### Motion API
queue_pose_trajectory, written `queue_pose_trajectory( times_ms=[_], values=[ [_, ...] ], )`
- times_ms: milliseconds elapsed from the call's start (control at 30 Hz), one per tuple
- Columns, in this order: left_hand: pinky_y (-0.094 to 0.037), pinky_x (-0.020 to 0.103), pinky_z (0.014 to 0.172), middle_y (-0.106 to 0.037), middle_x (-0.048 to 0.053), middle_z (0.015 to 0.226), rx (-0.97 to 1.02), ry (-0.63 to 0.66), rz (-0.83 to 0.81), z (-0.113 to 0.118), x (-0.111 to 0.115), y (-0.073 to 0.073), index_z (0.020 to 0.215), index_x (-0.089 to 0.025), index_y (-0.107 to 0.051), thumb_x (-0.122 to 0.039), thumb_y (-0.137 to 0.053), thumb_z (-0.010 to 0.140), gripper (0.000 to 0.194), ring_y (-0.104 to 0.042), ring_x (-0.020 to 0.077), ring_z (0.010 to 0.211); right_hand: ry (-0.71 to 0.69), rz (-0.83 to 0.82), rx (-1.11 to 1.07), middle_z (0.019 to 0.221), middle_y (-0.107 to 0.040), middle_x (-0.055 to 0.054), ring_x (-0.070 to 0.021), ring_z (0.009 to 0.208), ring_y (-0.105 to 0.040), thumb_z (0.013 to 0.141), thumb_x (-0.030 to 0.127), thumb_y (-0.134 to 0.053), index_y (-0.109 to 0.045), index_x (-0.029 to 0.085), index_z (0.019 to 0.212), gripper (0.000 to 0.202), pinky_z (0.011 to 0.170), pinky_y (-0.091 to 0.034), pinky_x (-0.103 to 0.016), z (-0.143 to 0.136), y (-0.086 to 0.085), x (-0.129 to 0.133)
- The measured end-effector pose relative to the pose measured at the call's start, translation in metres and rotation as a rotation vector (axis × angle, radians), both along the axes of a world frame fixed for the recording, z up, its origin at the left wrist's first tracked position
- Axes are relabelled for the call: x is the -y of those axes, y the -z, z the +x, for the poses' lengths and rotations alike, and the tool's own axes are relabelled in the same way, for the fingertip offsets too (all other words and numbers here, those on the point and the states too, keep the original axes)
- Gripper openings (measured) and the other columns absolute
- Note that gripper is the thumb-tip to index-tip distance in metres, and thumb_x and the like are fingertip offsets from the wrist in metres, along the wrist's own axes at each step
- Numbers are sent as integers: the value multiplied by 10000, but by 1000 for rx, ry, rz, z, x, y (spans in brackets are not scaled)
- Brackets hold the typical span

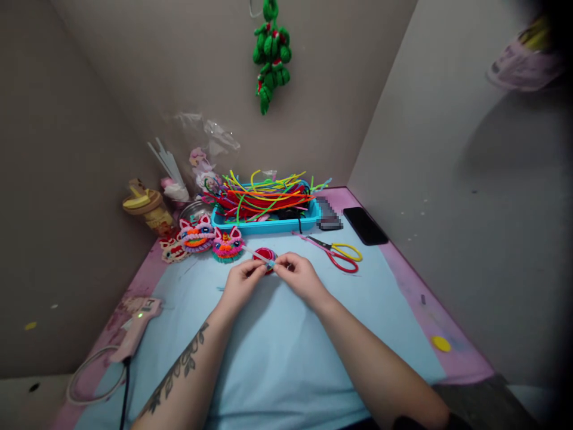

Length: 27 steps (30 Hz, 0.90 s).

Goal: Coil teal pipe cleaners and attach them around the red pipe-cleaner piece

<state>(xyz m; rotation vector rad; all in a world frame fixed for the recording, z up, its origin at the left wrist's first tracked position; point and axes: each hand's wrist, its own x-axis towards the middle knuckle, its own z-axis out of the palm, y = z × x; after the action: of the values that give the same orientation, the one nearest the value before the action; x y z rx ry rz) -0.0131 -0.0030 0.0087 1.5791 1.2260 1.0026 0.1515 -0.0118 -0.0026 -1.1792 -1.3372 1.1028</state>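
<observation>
Over the middle of the blue cloth, my left hand (245, 279) and my right hand (301, 275) meet, each closed in a pinch. Between their fingertips is a thin pale strip (257, 255) with a light-blue end, possibly a pipe cleaner; it points up to the left. Just behind the fingers lies a round red and pink piece (265, 253), partly covered by them. Left of it sits a pink, orange and teal animal-face craft (228, 245) with pointed ears. Beside that is a purple and orange animal-face craft (197, 235).
A blue tray (268, 227) heaped with colourful pipe cleaners (268, 197) stands at the back. Scissors (335, 252) with red and yellow handles lie to the right, near a black phone (365, 226). A pink glue gun (138, 328) with a cable rests at left.
</observation>
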Motion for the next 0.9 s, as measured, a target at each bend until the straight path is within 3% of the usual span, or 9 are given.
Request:
queue_pose_trajectory(
  times_ms=[233, 600, 900],
  values=[
    [-519, 325, 788, -747, 73, 844, 60, -3, -82, 2, 2, 0, 801, -144, -736, -329, -665, 719, 215, -680, 229, 818, 136, 234, 300, 736, -556, -4, -154, 720, -534, 758, 180, -564, -603, 200, 728, 53, 682, -425, -272, -3, 4, 1],
    [-511, 304, 757, -744, 80, 822, 71, -25, -76, 4, 1, 4, 783, -142, -739, -335, -654, 729, 218, -675, 215, 788, 187, 331, 423, 799, -595, -24, -175, 791, -579, 767, 124, -546, -584, 204, 777, 89, 713, -451, -276, -4, 13, 3],
    [-474, 263, 679, -731, 57, 759, 184, -101, -157, 10, 4, 14, 776, -132, -725, -350, -693, 688, 237, -641, 176, 700, 278, 432, 587, 712, -541, -7, -162, 681, -549, 749, 100, -521, -515, 216, 689, 131, 634, -414, -257, -9, 14, 6]
  ],
)
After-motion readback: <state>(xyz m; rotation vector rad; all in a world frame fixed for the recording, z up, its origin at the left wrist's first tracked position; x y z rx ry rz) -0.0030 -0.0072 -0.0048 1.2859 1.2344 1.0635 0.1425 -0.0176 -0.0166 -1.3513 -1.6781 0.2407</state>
